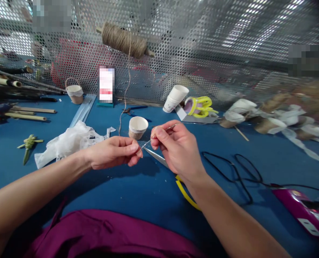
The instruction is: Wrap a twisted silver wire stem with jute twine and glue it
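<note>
Between my two hands runs a thin twisted strand (146,144), pale and shiny in places; I cannot tell if it is cord or wire. My left hand (116,152) pinches one end between thumb and fingers. My right hand (177,143) pinches the other part, and a short length sticks out past its fingertips. Just behind the hands stands a small paper cup (138,127) wrapped in brown twine with a white band. Scissors (157,157) with yellow handles lie under my right hand, partly hidden by it and the forearm.
A twine spool (124,40) hangs on the perforated metal screen, its loose end trailing down. White lace (70,141) lies at left, near a small handled basket (75,94). Stacked paper cups (175,98) and pliers (136,111) are behind. A purple power strip (300,211) with black cable lies right.
</note>
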A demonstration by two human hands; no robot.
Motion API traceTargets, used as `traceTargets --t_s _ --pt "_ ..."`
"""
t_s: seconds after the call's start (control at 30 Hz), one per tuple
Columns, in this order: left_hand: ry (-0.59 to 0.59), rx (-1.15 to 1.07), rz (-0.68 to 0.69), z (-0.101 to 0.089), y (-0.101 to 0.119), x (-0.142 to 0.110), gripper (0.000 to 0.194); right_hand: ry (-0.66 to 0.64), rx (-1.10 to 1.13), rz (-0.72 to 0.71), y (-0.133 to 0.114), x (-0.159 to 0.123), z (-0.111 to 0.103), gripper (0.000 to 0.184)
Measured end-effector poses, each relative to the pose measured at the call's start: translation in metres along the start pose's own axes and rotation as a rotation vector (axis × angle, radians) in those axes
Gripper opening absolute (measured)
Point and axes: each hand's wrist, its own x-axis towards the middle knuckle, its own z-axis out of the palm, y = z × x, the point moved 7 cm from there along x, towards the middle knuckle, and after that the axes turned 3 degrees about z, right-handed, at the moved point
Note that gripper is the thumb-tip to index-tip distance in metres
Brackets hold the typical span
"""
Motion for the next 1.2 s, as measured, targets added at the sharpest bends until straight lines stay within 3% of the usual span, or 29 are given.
traceTargets --t_s 0.13,0.3,0.47,0.63,1.03,1.2 --pt "-0.134 -0.412 -0.032 0.014 -0.007 -0.001 0.021 -0.047 0.124 0.065 0.001 -0.001 0.004 0.018" --pt "-0.195 -0.521 -0.033 0.034 -0.008 -0.006 0.025 -0.108 0.152 0.102 0.000 -0.006 0.011 0.021" --pt "-0.200 -0.375 0.042 0.031 -0.003 -0.007 0.027 -0.142 0.168 0.104 -0.002 -0.008 0.012 0.020" --pt "-0.202 0.112 -0.040 0.010 -0.001 -0.005 0.021 -0.143 0.046 0.131 0.005 -0.004 0.009 0.019" --pt "0.201 0.311 0.050 -0.031 0.006 0.007 0.009 0.009 -0.053 0.119 0.015 0.006 -0.005 0.017" --pt "0.246 0.279 0.019 -0.033 0.004 0.005 0.012 0.056 0.044 0.125 0.018 0.007 -0.008 0.016"
